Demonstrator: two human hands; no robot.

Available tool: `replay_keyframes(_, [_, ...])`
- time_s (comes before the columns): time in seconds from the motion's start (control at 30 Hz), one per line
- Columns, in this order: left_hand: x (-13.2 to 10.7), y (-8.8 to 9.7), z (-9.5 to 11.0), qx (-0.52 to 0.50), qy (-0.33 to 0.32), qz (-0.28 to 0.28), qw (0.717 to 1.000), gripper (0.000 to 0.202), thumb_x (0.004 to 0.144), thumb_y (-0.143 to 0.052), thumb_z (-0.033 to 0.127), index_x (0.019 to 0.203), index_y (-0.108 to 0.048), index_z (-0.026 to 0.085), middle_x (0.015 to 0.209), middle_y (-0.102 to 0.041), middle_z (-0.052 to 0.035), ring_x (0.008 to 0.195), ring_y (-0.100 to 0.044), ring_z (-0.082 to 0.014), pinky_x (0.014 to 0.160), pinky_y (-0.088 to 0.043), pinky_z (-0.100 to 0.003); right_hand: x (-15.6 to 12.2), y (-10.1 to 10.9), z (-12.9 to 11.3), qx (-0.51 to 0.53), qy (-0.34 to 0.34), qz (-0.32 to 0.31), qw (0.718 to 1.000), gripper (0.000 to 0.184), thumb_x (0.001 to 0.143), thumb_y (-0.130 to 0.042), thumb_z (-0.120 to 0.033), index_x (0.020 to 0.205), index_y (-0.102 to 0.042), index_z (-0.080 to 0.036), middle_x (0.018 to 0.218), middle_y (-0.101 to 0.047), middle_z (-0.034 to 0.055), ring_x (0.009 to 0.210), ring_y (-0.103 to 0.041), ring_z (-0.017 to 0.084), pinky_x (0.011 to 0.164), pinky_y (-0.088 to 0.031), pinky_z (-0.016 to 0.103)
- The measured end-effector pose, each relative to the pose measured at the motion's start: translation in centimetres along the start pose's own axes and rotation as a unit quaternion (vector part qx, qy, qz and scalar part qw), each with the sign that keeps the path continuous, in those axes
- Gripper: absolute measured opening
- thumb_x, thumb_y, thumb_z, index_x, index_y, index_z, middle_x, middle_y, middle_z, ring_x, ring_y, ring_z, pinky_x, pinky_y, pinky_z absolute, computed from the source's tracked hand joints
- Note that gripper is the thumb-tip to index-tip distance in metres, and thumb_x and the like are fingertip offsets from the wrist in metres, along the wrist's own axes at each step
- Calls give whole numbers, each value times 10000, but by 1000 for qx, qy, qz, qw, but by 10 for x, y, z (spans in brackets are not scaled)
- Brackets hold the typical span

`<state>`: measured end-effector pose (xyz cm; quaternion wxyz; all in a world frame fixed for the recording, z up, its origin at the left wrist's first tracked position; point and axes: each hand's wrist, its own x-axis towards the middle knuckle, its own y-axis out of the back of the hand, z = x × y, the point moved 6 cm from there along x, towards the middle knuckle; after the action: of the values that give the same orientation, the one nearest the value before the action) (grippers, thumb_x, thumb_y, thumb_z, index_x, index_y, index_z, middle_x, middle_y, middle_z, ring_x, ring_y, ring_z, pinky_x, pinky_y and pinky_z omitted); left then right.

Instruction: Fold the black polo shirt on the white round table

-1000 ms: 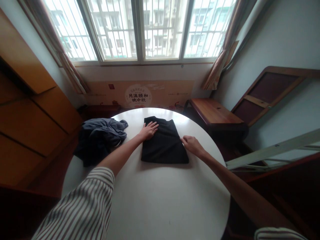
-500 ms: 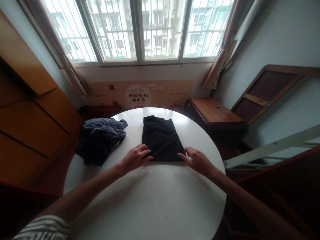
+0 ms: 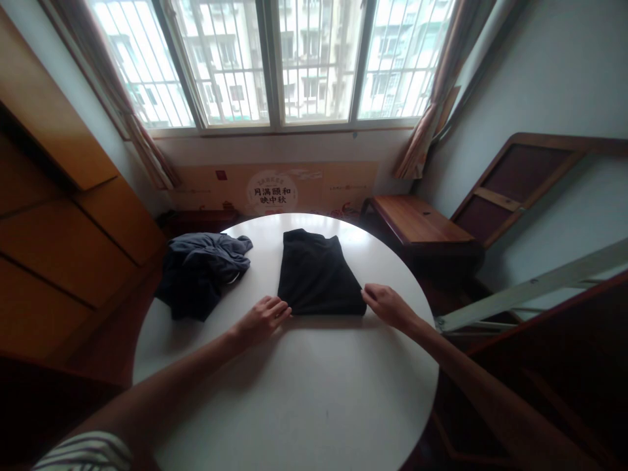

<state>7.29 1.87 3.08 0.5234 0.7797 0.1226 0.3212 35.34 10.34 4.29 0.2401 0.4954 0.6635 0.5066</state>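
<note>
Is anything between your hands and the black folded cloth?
Nothing visible: your left hand and right hand reach the near corners of the folded black cloth. The crumpled dark blue cloth lies to the left.

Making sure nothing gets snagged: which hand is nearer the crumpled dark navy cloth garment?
Left. The left hand rests to the right of the crumpled dark navy garment, apart from it, on the round white table. The right hand is farther, beyond the folded black garment.
</note>
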Motion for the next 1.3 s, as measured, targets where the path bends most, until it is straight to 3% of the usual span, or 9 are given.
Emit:
replay_keyframes(0.17, [0,7,16,1,-63,11,998,170,974,-497,119,1037,-655,128,910,-650,-79,796,-596,-182,727,-513,-332,-8,5,-7,-60,-30,-11,998,299,949,-438,-309,688,-540,-204,678,-613,47,588,-550,172,575,-362,288])
replay_keyframes(0.37, [4,11,9,-53,-24,22,998,222,958,-513,140,1136,-642,121,1095,-676,-127,1006,-634,-231,878,-549,-382,-22,6,-37,-45,230,20,972,520,838,-676,-394,1292,-586,-158,1305,-597,176,1191,-562,323,980,-484,458])
replay_keyframes(0.57, [4,15,-11,-162,61,76,982,271,951,-438,87,1140,-624,144,1137,-704,-128,1146,-634,-235,1002,-520,-445,-28,-7,-29,-13,299,52,953,338,858,-534,-138,1175,-653,-152,1224,-674,153,1247,-567,319,1095,-389,578])
replay_keyframes(0.67, [8,48,-23,-214,126,165,954,199,974,-481,155,1121,-614,160,1073,-723,-106,1031,-686,-206,969,-531,-398,-30,26,-41,85,271,152,947,247,937,-477,-149,1112,-646,-191,1107,-724,104,1138,-651,248,1062,-457,489])
replay_keyframes(0.83, [36,140,-51,-220,244,302,895,163,980,-519,264,1026,-638,164,755,-690,3,604,-629,-102,586,-484,-191,-27,120,-77,166,137,348,912,141,945,-565,-310,993,-664,-222,851,-730,32,752,-700,178,678,-563,276])
replay_keyframes(0.97, [66,187,-79,-216,296,349,862,251,979,-512,365,1025,-651,160,814,-689,-7,724,-635,-122,636,-478,-191,-7,172,-96,228,78,447,861,227,893,-640,-439,894,-697,-220,773,-696,14,700,-651,155,608,-509,254])
replay_keyframes(1.1, [79,163,-110,-283,320,332,841,310,952,-530,425,1001,-663,150,837,-700,-27,794,-650,-151,685,-501,-213,37,169,-89,288,59,411,863,368,877,-622,-540,837,-710,-185,690,-657,-5,640,-602,129,586,-465,243])
replay_keyframes(1.2, [74,108,-137,-312,354,303,828,332,947,-525,427,991,-673,133,861,-712,-57,813,-663,-176,702,-517,-243,80,135,-69,281,43,351,892,441,877,-602,-575,793,-706,-154,674,-655,11,645,-599,138,613,-461,249])
replay_keyframes(1.3, [63,43,-160,-290,437,196,828,313,949,-529,371,986,-673,95,872,-715,-108,818,-680,-218,734,-538,-309,117,87,-49,203,2,268,942,429,926,-553,-521,864,-716,-129,796,-711,87,763,-652,198,738,-499,308])
